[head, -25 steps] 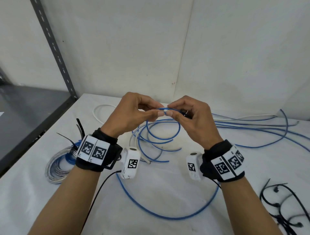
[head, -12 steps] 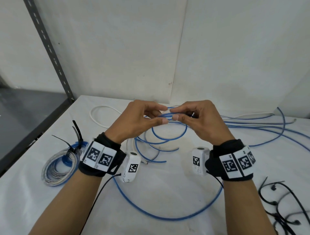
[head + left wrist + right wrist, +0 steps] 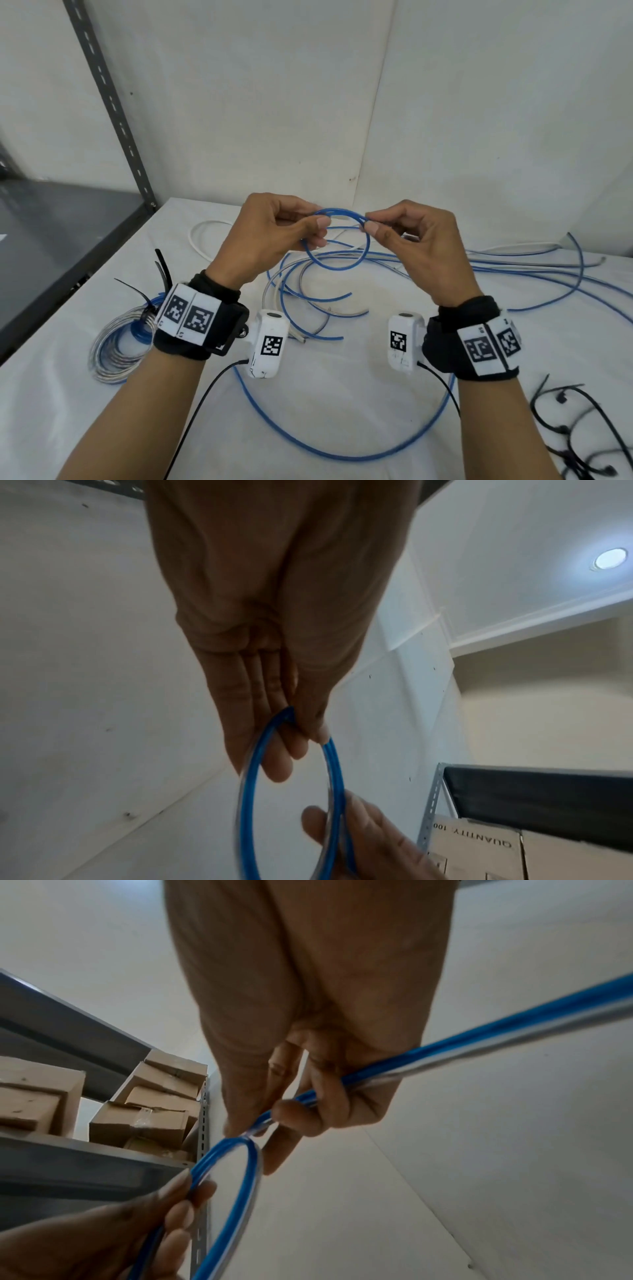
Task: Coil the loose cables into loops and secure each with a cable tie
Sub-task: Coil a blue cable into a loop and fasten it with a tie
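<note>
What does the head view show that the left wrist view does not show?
Only the head view shows the white table, the finished coil on its left side bound with black ties, the loose black cable ties at the right, and the long blue cable trailing over the table.

Only the left wrist view shows a ceiling lamp and cardboard boxes on a shelf.

Both show the left hand and the right hand pinching the small blue loop between them.
</note>
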A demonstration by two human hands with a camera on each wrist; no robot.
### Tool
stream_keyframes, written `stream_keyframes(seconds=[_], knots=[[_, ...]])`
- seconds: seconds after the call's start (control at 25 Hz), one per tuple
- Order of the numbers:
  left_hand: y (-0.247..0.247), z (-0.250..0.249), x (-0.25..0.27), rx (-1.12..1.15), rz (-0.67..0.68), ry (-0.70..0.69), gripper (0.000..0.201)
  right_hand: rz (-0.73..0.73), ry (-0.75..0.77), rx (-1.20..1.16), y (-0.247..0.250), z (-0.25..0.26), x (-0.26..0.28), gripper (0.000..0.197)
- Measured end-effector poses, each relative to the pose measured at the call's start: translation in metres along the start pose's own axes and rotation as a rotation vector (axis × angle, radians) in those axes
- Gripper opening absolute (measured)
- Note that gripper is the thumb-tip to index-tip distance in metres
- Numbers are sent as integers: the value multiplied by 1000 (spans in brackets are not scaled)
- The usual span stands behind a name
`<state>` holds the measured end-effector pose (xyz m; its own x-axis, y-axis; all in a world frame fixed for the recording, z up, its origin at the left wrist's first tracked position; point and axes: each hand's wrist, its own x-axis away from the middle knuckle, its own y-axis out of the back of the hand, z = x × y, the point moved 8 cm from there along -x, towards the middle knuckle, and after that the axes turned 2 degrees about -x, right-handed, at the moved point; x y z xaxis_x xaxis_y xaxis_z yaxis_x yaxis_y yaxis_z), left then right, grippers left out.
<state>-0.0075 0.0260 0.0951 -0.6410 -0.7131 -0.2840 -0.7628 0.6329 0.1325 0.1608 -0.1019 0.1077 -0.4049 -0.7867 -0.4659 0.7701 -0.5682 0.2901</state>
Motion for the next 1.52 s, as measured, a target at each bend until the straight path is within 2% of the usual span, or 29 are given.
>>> stream_keyframes(seconds=[0.08,0.32,0.4,0.56,0.64,0.76,0.92,1.04,1.36,1.52], knots=[[3,-1,1,36,-7,7,14,1,7,-27,-4,1,-1,4],[-5,-2,2,16,30,8,13,-280,91,-17,20,9,3,6],[0,-4,2,75,-4,14,11,-264,77,-32,15,8,3,4],[10,-8,1,171,-91,3,8,-82,-9,-121,-10,1,1,7],[10,-7,1,183,-98,2,7,-81,-7,-162,-16,0,2,11],[6,-7,2,54,-10,9,17,-87,0,-154,-14,-2,1,12],[-23,-3,12,-275,266,60,43,113,11,-32,-28,-3,4,14],[-38,3,17,-251,342,135,50,164,30,5,-34,3,5,11],[-45,-3,18,-151,373,132,47,-7,107,-84,-11,19,2,14],[-40,-3,17,-145,359,130,44,-145,134,-132,4,24,1,12]])
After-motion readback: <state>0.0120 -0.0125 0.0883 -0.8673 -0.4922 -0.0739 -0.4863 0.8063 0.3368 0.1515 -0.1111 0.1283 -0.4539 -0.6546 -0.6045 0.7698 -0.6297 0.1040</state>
